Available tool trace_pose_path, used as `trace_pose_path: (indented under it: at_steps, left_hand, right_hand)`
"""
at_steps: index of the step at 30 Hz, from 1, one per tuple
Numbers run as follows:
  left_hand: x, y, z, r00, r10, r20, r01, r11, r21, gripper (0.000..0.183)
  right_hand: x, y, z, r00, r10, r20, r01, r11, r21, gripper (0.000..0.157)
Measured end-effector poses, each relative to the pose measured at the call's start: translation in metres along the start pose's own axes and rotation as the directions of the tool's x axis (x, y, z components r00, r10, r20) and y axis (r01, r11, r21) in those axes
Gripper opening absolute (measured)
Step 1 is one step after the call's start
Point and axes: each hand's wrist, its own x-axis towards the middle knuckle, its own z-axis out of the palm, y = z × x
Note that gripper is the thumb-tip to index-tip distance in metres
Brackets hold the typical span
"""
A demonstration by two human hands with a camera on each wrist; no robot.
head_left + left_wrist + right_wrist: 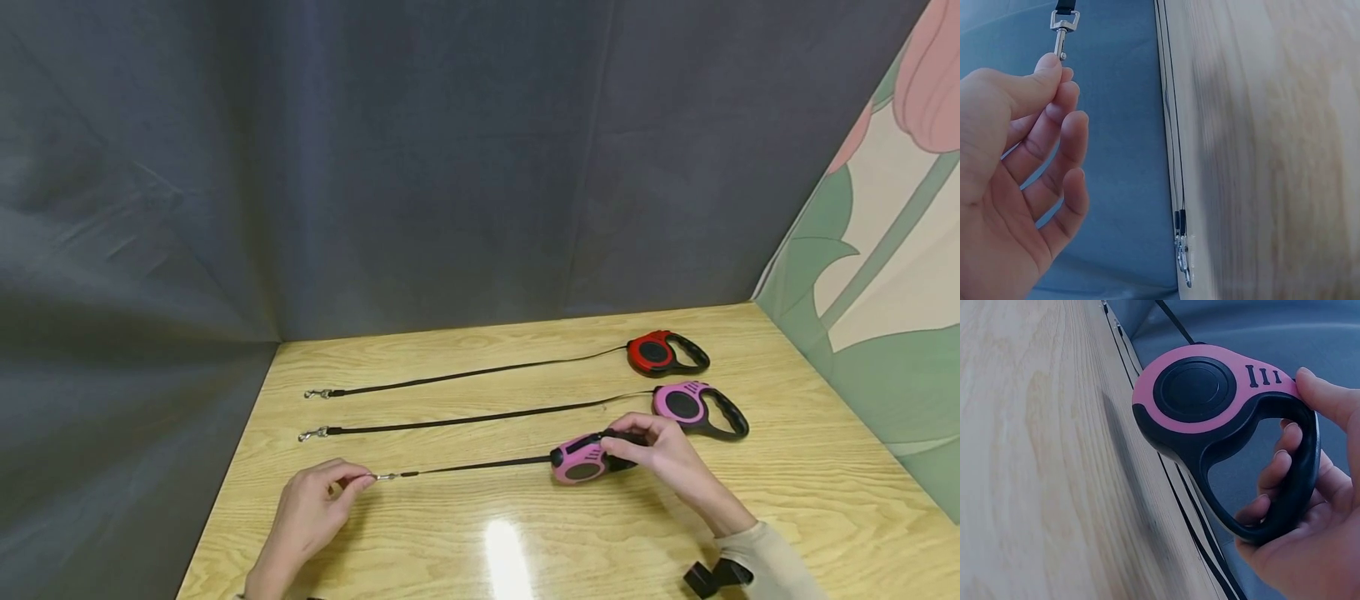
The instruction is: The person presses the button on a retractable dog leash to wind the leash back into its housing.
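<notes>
- One dark grey cloth (450, 167) is seen behind and to the left of the table; a flowered panel (885, 275) is seen at right.
- Wood-grain table (585, 550): two leashes are borne on its surface.
- Held pink leash (573, 460): suspended above the table, closest to the person; its black cord (487, 465) is drawn nearly straight between the hands.
- Second pink leash (680, 404) and red leash (651, 353): laid behind it, red farthest, cords extended leftward.
- Right hand (660, 454): black handle (1304, 475) is gripped, fingers passed through its loop.
- Left hand (315, 504): metal clip (1060, 42) is pinched by thumb and fingertip; remaining fingers are loosely curved.
</notes>
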Motion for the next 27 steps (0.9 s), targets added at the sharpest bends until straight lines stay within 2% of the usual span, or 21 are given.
trace_pose_path:
  at_steps: [10,18,27]
  left_hand:
    - [0.005,0.0053,0.0005,0.999,-0.003,0.034,0.004,1.0,-0.026,0.017]
    - [0.0071,0.0039,0.0044,0.999,0.017,0.033,-0.017,1.0,-0.017,0.011]
    - [0.007,0.0049,0.0057,0.997,-0.02,0.07,0.022,0.999,-0.03,0.015]
  right_hand:
    - [0.0009,-0.003,0.0023,1.0,0.0,0.0,0.0,1.0,-0.002,0.023]
    - [0.0022,-0.0031,0.0037,1.0,-0.008,0.005,0.008,1.0,0.002,0.022]
    - [0.0017,-0.0021,0.0061,1.0,-0.018,0.018,0.018,1.0,0.018,0.021]
